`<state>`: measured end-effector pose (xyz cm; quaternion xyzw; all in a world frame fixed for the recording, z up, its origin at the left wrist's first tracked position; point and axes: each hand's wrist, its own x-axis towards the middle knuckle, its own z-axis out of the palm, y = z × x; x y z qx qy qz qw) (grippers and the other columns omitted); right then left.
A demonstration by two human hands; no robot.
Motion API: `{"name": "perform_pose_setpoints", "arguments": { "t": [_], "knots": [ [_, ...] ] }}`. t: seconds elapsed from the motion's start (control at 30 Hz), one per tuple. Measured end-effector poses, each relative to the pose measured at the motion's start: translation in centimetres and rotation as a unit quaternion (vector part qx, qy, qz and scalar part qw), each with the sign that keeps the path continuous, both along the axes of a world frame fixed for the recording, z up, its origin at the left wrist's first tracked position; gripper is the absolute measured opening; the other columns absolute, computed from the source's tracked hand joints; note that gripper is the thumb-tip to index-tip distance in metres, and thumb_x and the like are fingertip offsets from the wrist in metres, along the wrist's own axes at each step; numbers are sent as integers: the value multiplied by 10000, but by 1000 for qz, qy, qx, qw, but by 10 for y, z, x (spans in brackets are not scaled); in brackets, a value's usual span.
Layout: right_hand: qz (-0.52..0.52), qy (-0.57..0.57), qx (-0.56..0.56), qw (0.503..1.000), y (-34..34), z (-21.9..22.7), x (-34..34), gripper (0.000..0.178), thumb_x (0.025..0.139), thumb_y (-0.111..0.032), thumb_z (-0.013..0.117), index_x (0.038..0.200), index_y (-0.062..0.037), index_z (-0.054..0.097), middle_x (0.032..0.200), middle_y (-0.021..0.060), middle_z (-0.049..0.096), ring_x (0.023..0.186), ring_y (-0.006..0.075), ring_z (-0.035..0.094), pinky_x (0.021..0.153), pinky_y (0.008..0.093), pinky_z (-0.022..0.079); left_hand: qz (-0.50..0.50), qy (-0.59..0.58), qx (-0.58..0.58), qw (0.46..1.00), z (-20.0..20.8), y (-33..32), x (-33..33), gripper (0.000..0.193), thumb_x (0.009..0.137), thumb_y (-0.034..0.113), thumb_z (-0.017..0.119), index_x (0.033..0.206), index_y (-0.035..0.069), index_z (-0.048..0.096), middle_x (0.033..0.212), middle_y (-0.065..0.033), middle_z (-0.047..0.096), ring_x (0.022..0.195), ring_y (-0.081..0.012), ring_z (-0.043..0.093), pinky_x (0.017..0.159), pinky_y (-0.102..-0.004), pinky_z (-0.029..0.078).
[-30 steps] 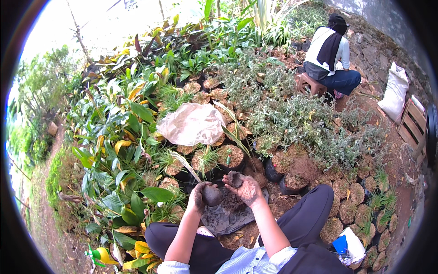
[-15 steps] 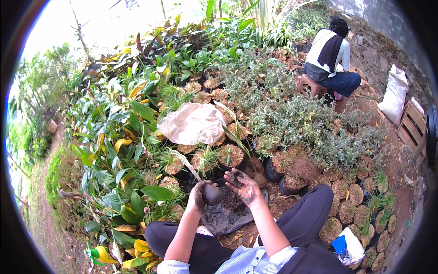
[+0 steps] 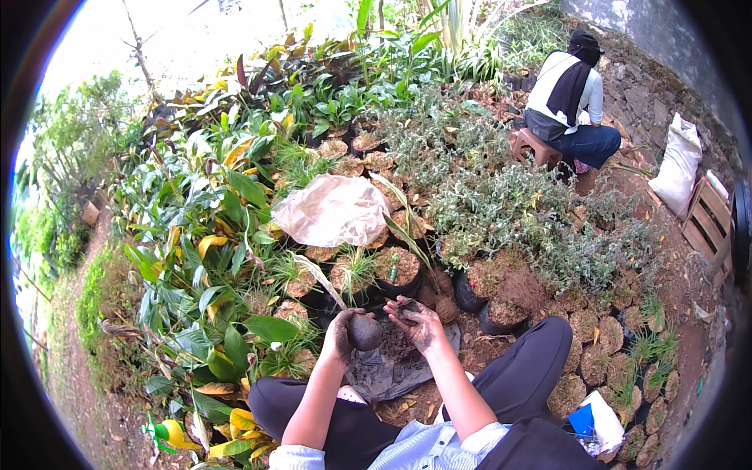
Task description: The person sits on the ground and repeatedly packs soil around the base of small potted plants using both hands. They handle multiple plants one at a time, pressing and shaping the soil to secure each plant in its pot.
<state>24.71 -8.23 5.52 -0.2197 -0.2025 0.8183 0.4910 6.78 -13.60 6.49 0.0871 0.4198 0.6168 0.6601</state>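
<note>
My left hand is wrapped round a smooth, dark brown soil ball. A long pale leaf rises beside it toward the upper left, seemingly from its top. My right hand, a little to the right of the ball and apart from it, has its palm turned up and its fingers curled, with dark soil on and between them. Below both hands, a dark plastic sheet holds a heap of loose dark soil. Both hands are smeared with soil.
Another round ball with a long leaf lies just beyond my right hand. Potted plants in black bags surround me. A whitish plastic sheet covers some. A person sits on a brown stool at the far right.
My right hand has turned slightly and its fingers have curled in more, lower and nearer the soil heap. The left hand stays round the soil ball.
</note>
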Motion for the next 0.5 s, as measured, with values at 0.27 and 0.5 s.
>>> {"name": "perform_pose_setpoints", "arguments": {
  "t": [0.27,0.5],
  "knots": [
    [39,-167,2,985,-2,-1,3,296,894,-133,537,1139,33,527,1122,196,585,1008,292,606,868,363,516,-5,-1,-6,1000,-7,2,-3,229,889,178,424,1002,5,525,1012,-195,609,942,-307,600,871,-434,478],
    [34,43,11,998,-1,-1,-2,282,882,-63,538,1141,46,530,1089,187,602,1007,294,607,857,365,526,-4,0,-11,1000,-6,2,-1,230,894,180,418,995,2,524,1003,-186,613,942,-306,602,870,-433,480]
  ]
}}
